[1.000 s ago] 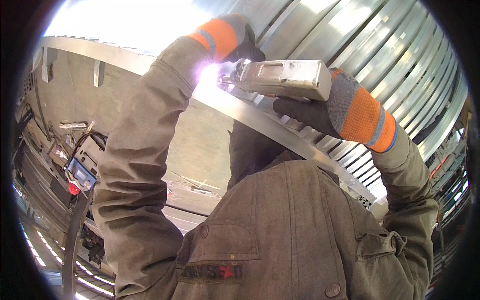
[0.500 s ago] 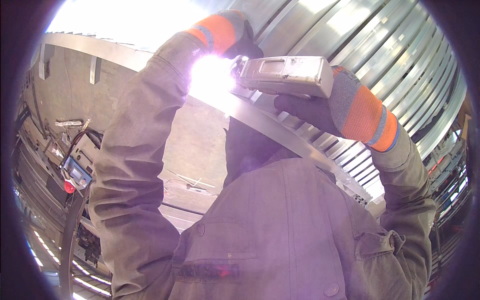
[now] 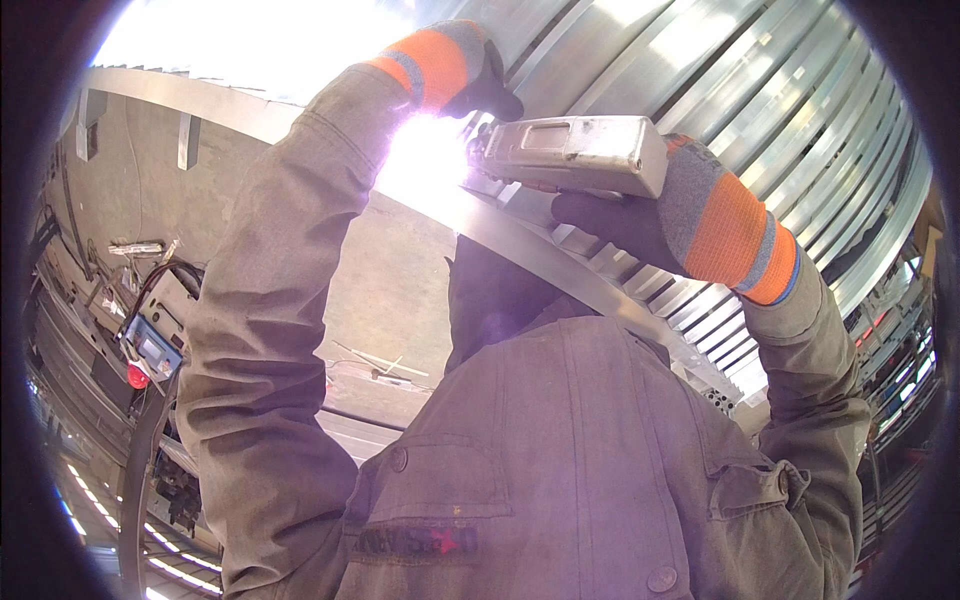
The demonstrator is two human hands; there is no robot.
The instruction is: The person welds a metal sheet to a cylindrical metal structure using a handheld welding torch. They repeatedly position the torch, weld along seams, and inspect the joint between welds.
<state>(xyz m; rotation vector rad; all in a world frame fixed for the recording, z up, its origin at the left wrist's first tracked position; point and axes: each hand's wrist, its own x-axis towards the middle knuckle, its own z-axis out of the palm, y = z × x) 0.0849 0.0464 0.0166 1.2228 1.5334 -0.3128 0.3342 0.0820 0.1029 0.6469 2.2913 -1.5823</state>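
My right hand [image 3: 625, 225], in a dark glove with a grey and orange cuff, is shut on a silvery box-shaped hand tool [image 3: 575, 152] held overhead. A very bright white glare [image 3: 430, 160] burns at the tool's left tip, against a curved metal band [image 3: 560, 272]. My left hand [image 3: 470, 75], gloved the same way, sits just above the glare by the tool's nose. Its fingers are curled, and the glare hides whether they grip anything. My olive jacket [image 3: 560, 460] and both sleeves fill the lower view.
Ribbed shiny metal sheeting [image 3: 760, 120] curves across the upper right behind the tool. At the left stands a machine with a blue panel [image 3: 150, 347], a red part and cables. More ribbed metal runs along the lower left edge [image 3: 90, 500].
The glare at the tool's tip has grown larger and brighter. Both hands and the tool have stayed almost where they were.
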